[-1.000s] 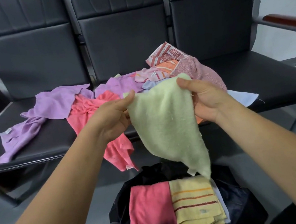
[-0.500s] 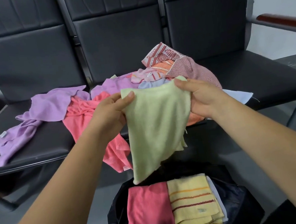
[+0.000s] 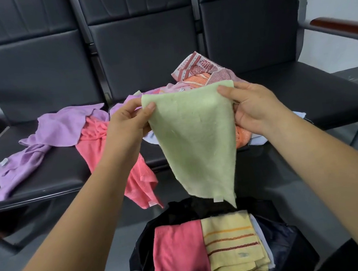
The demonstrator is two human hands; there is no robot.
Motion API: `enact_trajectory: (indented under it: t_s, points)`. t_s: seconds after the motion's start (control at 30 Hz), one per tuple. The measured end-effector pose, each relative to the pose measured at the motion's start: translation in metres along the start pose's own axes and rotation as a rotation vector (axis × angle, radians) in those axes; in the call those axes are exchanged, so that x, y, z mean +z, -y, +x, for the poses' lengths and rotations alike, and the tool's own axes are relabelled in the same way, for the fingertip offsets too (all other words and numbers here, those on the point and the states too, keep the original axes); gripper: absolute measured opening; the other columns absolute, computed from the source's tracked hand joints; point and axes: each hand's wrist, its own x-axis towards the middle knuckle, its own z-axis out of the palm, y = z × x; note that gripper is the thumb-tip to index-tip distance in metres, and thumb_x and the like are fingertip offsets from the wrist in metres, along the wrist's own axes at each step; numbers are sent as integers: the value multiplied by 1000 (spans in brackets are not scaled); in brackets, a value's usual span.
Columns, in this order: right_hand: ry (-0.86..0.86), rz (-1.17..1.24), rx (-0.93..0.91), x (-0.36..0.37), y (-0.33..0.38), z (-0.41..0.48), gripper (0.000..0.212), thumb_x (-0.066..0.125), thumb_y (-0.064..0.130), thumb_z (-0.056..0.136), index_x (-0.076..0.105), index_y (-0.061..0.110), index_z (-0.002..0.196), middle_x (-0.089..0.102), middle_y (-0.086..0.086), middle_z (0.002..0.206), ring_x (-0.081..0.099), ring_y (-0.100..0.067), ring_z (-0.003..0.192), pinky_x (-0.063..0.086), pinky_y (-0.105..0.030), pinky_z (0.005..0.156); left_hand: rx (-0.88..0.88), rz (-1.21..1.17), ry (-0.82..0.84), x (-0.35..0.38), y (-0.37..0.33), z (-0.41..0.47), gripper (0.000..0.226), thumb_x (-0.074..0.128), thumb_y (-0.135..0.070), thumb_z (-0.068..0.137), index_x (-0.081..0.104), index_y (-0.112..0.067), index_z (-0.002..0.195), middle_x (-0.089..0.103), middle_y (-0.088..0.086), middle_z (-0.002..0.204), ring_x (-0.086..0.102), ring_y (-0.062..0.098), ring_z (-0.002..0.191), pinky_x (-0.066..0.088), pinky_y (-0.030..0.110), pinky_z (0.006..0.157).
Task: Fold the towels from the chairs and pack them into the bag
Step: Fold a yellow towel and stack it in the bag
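A light green towel (image 3: 195, 142) hangs in the air above the bag, spread flat between my hands. My left hand (image 3: 127, 128) pinches its upper left corner and my right hand (image 3: 251, 107) pinches the upper right corner. Below, the open black bag (image 3: 287, 255) holds a folded pink towel (image 3: 180, 255) beside a folded yellow striped towel (image 3: 233, 246). On the black chairs (image 3: 304, 93) lie unfolded towels: a purple one (image 3: 59, 130), a pink one (image 3: 97, 143) hanging over the seat edge, and a heap of patterned pink and orange ones (image 3: 197, 71) behind the green towel.
The row of three black seats has a wooden armrest (image 3: 341, 25) at the right and another at the far left. The bag stands on the grey floor (image 3: 39, 240) just in front of the seats.
The green towel went from hanging bunched to one side to being stretched flat, held by both upper corners; my hands moved apart and slightly up.
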Motion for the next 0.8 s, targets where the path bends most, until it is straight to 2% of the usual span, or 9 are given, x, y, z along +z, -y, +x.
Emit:
enact_trajectory:
  t_s: [0.07,0.13,0.23,0.33,0.43,0.5,0.63,0.73,0.8]
  points:
    - [117,100,17,0,3,-1,19,60,4,98,77,4,107,71,-19,121,67,-29,117,48,-47,109,15,-9,21,0,0,-1,24,60,-8,99,67,-6,122,71,19,107,71,26,97,56,41,98]
    - [211,118,19,-1,7,-4,29,53,1,100,82,8,98,74,-15,117,68,-25,117,48,-41,109,29,0,83,0,-1,-2,30,60,-2,98,65,-9,126,74,13,112,72,24,104,57,35,95]
    - [98,23,-32,-4,10,-5,19,56,-4,97,72,-4,108,77,-15,103,74,-22,101,58,-33,94,93,163,66,-3,-2,-2,27,61,2,96,68,-8,121,77,6,108,73,18,101,57,26,88]
    - [-14,-114,-66,-8,7,-3,16,64,3,96,70,-1,110,78,-11,96,75,-21,92,61,-32,81,111,246,-7,-2,1,-1,16,62,-4,98,73,-14,105,79,-1,93,74,15,88,59,28,84]
    - [-34,-152,-54,-9,3,-2,19,68,10,95,72,5,113,77,-11,101,74,-23,94,60,-38,84,78,183,-25,-1,4,0,12,61,-9,99,73,-13,101,78,0,85,72,15,79,60,29,79]
    - [-23,-27,-10,-5,3,-2,19,67,7,95,71,2,113,76,-15,108,73,-27,102,58,-43,94,49,115,-22,0,5,1,13,60,-12,100,73,-11,102,76,1,85,68,14,76,57,28,76]
    - [120,156,56,0,6,-1,15,60,5,98,73,4,105,71,-18,122,66,-28,120,49,-44,109,-22,-72,2,-3,4,5,25,60,-10,99,68,0,120,71,15,108,68,20,88,55,29,79]
    - [152,102,15,-2,5,0,20,59,-2,96,69,-3,114,70,-21,123,68,-28,117,52,-39,104,10,3,15,-7,4,7,24,66,-3,94,70,-7,117,72,17,116,70,24,103,55,35,95]
    - [37,-9,-50,-4,4,0,21,62,-5,93,67,-10,113,76,-18,106,74,-25,103,58,-35,96,58,131,-39,-6,3,4,19,69,-4,92,73,-7,110,75,13,106,71,20,95,57,30,90]
